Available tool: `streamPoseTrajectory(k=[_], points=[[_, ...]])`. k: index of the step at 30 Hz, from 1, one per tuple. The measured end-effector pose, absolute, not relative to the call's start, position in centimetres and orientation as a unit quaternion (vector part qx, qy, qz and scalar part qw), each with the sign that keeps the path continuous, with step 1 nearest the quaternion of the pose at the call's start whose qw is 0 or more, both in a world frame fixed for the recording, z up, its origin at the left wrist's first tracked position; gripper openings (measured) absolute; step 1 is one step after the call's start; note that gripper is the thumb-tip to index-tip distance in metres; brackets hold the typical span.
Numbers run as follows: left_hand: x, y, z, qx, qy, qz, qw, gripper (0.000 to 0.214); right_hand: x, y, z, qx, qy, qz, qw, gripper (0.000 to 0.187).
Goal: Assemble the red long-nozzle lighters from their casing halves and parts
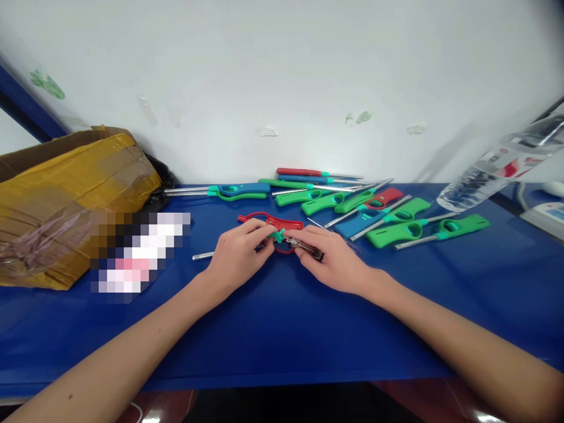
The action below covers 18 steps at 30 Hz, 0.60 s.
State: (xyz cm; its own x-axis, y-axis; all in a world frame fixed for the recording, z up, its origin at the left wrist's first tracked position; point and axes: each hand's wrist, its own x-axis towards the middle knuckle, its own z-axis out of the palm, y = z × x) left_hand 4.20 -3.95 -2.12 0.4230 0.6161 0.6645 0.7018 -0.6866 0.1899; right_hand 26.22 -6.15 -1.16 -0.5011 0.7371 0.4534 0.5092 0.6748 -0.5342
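Note:
My left hand (240, 249) is closed, thumb and fingertips pinching a small turquoise trigger piece (278, 236). A silver metal tube (203, 256) sticks out to the left from under that hand; whether it joins the trigger piece is hidden. In my right hand (332, 258) is a dark see-through fuel tank (311, 249) with a metal top, held by the fingertips close to the trigger piece. Just behind both hands lies an open red lighter casing half (285, 224). Another red edge shows below the fingertips, mostly covered.
Several assembled long-nosed lighters in green (390, 234), blue (355, 223) and red (299, 171) lie along the wall. A taped cardboard box (79, 211) stands left on the blue tabletop (273, 329). A plastic water bottle (497, 164) and a white device (549, 217) are right.

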Motion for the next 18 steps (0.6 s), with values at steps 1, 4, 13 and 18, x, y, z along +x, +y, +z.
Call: streamPoseTrajectory(k=[1,4,13,18], points=[[4.26,-4.01,-2.05,-0.843,-0.390,-0.367,0.052,0.018,26.18,-6.18,-1.15,-0.366,-0.849,0.170,0.340,0.039],[4.43,-4.17,-1.81,-0.851,-0.388,-0.350,0.048,0.016,26.06,-6.33,-1.10,-0.373,-0.849,0.172,0.332,0.040],[4.52,-4.27,-1.26,-0.851,-0.402,-0.336,0.025,0.016,25.99,-6.48,-1.12,-0.373,-0.852,0.176,0.323,0.040],[4.44,-4.08,-1.37,-0.842,-0.408,-0.350,0.039,0.015,26.04,-6.50,-1.34,-0.371,-0.851,0.189,0.319,0.038]])
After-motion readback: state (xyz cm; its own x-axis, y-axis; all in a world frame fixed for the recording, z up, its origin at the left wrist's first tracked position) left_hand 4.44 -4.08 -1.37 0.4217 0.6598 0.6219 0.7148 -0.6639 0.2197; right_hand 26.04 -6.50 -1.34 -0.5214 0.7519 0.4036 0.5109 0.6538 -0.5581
